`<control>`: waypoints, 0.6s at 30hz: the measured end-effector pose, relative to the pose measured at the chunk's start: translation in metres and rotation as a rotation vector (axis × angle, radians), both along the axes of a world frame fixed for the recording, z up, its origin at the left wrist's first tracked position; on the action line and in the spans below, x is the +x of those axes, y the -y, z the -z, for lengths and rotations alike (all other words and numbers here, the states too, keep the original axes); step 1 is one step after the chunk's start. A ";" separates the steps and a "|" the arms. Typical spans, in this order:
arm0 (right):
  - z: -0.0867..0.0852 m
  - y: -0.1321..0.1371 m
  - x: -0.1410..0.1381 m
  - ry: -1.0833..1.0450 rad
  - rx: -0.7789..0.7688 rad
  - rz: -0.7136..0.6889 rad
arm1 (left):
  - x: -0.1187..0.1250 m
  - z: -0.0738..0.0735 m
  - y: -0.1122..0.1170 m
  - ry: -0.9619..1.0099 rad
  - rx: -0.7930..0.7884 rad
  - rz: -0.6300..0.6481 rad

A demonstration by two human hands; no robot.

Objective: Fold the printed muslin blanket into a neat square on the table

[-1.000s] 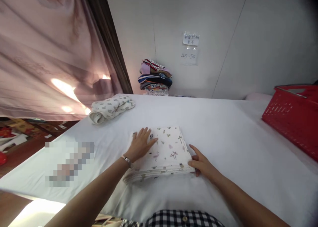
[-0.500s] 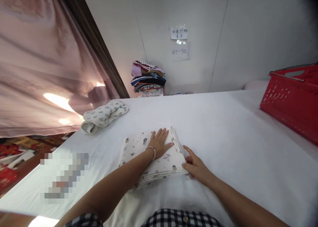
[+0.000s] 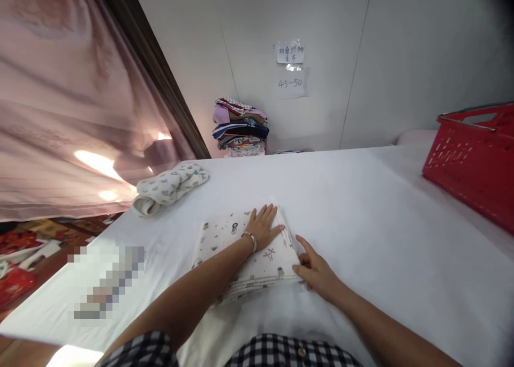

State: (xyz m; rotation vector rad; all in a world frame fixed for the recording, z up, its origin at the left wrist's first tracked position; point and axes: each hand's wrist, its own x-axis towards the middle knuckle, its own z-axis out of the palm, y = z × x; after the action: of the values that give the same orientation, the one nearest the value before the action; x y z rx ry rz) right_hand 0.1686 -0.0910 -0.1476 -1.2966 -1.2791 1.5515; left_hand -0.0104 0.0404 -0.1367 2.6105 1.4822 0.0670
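Note:
A white folded cloth [image 3: 225, 241] with small printed figures lies in several layers on the white-covered table, near my body. Flat on its top, close to the right edge, rests my left hand [image 3: 263, 230], fingers stretched out and a bracelet at the wrist. My right hand [image 3: 315, 265] is at the near right corner of the cloth. Its thumb lies on the corner, the index finger points along the right edge, and the other fingers are curled, partly hidden below.
A crumpled cloth with grey hearts [image 3: 171, 187] lies at the table's left edge, by a pink curtain [image 3: 52, 99]. The red basket [image 3: 474, 163] stands at right. Stacked fabrics [image 3: 241, 128] rise behind the table. A pixelated object [image 3: 108, 284] lies at left.
My left hand has slid slightly right and away from me on the cloth, toward its right edge. The right hand stays at the corner.

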 end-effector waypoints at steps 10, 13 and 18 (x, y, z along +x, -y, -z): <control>-0.002 0.004 0.002 -0.081 -0.077 0.026 | -0.031 -0.035 0.053 0.068 -0.092 -0.063; -0.006 0.002 0.003 -0.077 -0.107 0.013 | -0.054 -0.030 0.090 0.021 -0.060 -0.059; -0.012 0.000 0.003 -0.046 -0.142 0.013 | -0.067 -0.013 0.115 0.027 -0.037 -0.075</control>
State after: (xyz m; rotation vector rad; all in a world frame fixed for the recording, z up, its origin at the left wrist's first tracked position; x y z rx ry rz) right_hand 0.1718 -0.0911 -0.1355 -1.3464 -1.1476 1.6788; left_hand -0.0775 -0.0746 -0.1241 2.5145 1.5573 0.0812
